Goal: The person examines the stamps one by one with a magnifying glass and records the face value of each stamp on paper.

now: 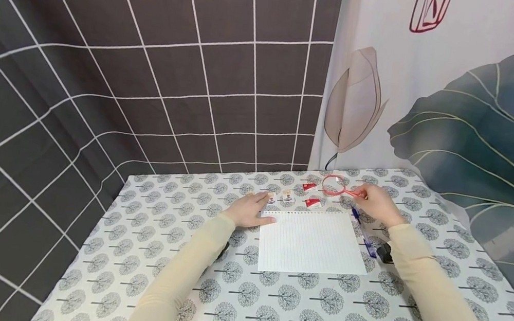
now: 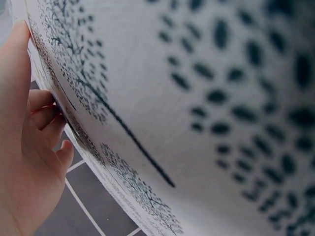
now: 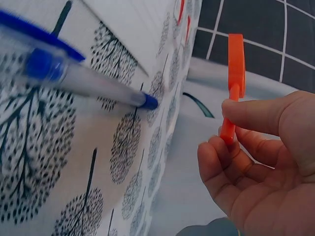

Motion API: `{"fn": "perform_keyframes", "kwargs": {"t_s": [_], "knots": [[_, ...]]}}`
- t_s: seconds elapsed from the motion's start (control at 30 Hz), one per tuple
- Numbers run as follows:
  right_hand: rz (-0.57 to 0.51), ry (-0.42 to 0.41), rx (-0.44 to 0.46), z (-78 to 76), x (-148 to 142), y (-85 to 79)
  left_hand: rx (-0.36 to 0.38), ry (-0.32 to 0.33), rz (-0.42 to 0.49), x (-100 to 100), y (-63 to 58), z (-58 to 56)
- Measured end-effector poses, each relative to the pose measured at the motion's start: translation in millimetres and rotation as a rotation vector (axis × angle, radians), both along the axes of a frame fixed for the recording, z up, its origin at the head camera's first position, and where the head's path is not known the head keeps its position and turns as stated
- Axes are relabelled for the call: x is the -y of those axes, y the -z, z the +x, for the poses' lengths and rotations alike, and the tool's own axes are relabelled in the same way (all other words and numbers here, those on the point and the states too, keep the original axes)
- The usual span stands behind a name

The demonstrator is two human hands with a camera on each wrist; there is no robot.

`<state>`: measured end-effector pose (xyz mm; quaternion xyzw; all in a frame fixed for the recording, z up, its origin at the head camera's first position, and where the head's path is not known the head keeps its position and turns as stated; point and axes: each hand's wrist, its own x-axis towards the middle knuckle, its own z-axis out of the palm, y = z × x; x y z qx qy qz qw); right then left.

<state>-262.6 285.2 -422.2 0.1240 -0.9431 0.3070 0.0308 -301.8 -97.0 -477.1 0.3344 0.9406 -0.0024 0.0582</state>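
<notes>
My right hand (image 1: 376,203) pinches the handle of a red magnifying glass (image 1: 327,184), its lens toward the back of the table. The right wrist view shows thumb and fingers on the orange-red handle (image 3: 230,120), the frame seen edge-on. On the left, my left hand (image 1: 248,210) rests on the tablecloth, fingertips by a small picture card (image 1: 271,198), thumb at the upper left corner of a lined paper sheet (image 1: 311,243). Its fingers look loosely bent in the left wrist view, holding nothing visible. Another picture card (image 1: 287,196) and two red-and-white cards (image 1: 309,186) lie behind the sheet.
A blue-capped clear pen (image 1: 363,232) lies along the sheet's right edge, below my right hand. The tree-print tablecloth (image 1: 285,297) covers the table. A dark grid curtain (image 1: 223,74) and a pale leaf-print curtain (image 1: 363,114) hang behind it.
</notes>
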Motion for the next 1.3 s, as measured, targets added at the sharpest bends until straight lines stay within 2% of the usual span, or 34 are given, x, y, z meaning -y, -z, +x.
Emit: {"fn": "perform_keyframes", "kwargs": {"t_s": [0.3,0.43,0.6,0.77,1.17,1.3], "knots": [[0.011,0.023,0.009,7.4,-18.1,5.1,0.008,-0.007,-0.006,-1.3,0.8,3.2],[0.004,0.05,0.04,9.6,-26.0,6.3,-0.003,-0.002,-0.006,-1.1,2.0,2.8],[0.001,0.091,0.058,13.4,-33.6,5.3,-0.012,-0.001,-0.024,-1.8,-1.4,2.0],[-0.008,0.098,0.082,16.9,-41.3,5.8,-0.005,-0.007,-0.025,-2.6,-3.5,2.3],[0.058,0.103,0.029,20.5,-59.3,14.3,-0.012,-0.015,-0.023,-1.6,0.3,-0.4],[0.044,0.105,0.046,22.1,-64.1,15.9,-0.016,-0.017,-0.021,-1.8,1.2,-0.3]]}}
